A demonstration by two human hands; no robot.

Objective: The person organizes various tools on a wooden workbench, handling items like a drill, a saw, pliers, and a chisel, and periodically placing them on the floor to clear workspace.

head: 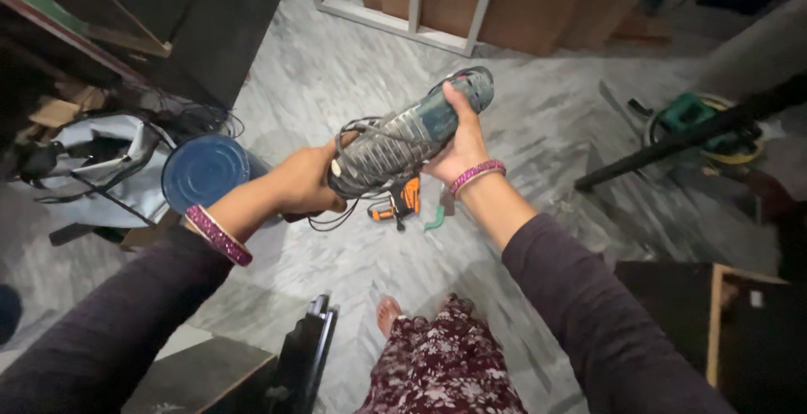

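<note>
I hold a dusty grey-green power tool [402,141], shaped like an angle grinder, up over the floor with both hands. My left hand [307,183] grips its rear end, where the black cord [336,216] is coiled and hangs down. My right hand [462,141] cups the head end from below and the side. Each wrist wears a pink glittery bangle. Both sleeves are dark purple.
On the grey marble floor below lie an orange drill [399,202] and a small green tool [435,217]. A blue round lid [204,170] and a grey bag [101,162] sit left. A green machine [689,120] is at right. A wooden frame [420,10] stands ahead.
</note>
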